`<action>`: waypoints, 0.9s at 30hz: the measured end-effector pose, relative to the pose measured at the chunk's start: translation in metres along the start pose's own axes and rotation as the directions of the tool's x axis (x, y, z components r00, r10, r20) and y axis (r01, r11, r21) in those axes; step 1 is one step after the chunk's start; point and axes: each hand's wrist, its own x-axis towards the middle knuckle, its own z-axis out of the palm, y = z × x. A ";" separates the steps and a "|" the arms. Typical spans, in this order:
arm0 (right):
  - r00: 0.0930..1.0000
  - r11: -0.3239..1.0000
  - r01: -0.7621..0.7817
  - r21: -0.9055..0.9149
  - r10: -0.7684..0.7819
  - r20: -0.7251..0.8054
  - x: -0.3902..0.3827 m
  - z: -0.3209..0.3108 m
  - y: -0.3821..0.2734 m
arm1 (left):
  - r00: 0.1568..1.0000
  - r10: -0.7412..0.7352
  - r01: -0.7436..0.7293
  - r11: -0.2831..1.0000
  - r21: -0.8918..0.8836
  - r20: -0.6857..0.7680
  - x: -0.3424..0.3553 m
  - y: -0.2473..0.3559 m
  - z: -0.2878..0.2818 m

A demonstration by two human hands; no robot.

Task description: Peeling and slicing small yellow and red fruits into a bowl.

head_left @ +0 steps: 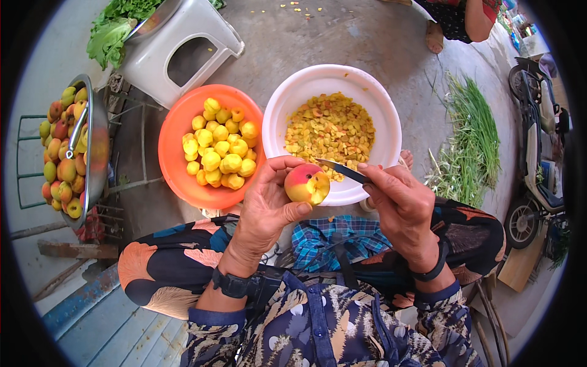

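Note:
In my left hand (264,199) is a red and yellow peach (307,183), partly peeled, with yellow flesh showing on its right side. My right hand (403,205) grips a small knife (343,170) with a dark handle; its blade points left, just above the peach. Beyond my hands a white basin (386,122) holds many small peel pieces (330,128). Left of it, an orange basin (174,147) contains several peeled yellow peaches (221,144).
At the far left a metal bowl (98,147) of unpeeled peaches (64,159) rests on a rack, a peeler (77,133) on top. A white stool (165,55) stands behind. Green stalks (474,140) lie right, near a motorbike (538,147). Another person's foot (434,37) shows at top.

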 end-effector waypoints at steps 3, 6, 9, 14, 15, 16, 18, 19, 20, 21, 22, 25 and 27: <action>1.000 1.000 0.018 -0.024 -0.017 0.020 -0.001 -0.007 0.002 | 0.999 0.034 -0.034 0.999 0.033 -0.011 0.002 0.002 -0.002; 0.996 0.994 0.072 -0.086 -0.066 0.065 0.001 -0.012 0.005 | 0.999 0.032 -0.032 0.998 0.051 -0.002 0.003 0.005 -0.004; 0.989 0.987 0.114 -0.111 -0.102 0.103 0.001 -0.014 0.007 | 1.000 0.012 -0.012 0.999 0.050 0.004 0.002 0.007 -0.006; 0.981 0.974 0.168 -0.149 -0.150 0.121 0.000 -0.014 0.008 | 0.999 0.019 -0.021 0.997 0.070 0.029 0.003 0.010 -0.003; 0.981 0.974 0.169 -0.149 -0.151 0.122 0.000 -0.015 0.007 | 0.999 0.020 -0.023 0.996 0.084 0.035 0.002 0.010 -0.004; 0.979 0.972 0.176 -0.155 -0.156 0.130 -0.001 -0.016 0.007 | 0.999 0.021 -0.025 0.995 0.098 0.041 0.002 0.010 -0.004; 0.978 0.970 0.181 -0.163 -0.160 0.136 -0.002 -0.016 0.007 | 0.999 0.023 -0.029 0.993 0.113 0.048 0.003 0.013 -0.003; 0.977 0.968 0.188 -0.164 -0.167 0.134 -0.002 -0.016 0.008 | 0.998 0.026 -0.032 0.991 0.129 0.053 0.003 0.014 -0.002; 0.976 0.967 0.195 -0.163 -0.175 0.131 -0.003 -0.015 0.008 | 0.998 0.026 -0.033 0.991 0.130 0.053 0.003 0.014 -0.004; 0.976 0.967 0.196 -0.163 -0.175 0.131 -0.003 -0.015 0.009 | 0.997 0.028 -0.037 0.990 0.132 0.071 0.004 0.013 -0.006; 0.973 0.960 0.211 -0.186 -0.188 0.134 -0.004 -0.015 0.009 | 0.996 0.030 -0.042 0.990 0.135 0.089 0.005 0.013 -0.008; 0.967 0.948 0.232 -0.220 -0.200 0.157 -0.004 -0.016 0.008 | 0.998 -0.008 -0.003 0.986 0.164 0.063 0.002 0.020 -0.005; 0.964 0.943 0.236 -0.235 -0.198 0.175 -0.005 -0.017 0.007 | 0.998 -0.010 -0.003 0.984 0.179 0.069 0.002 0.022 -0.005</action>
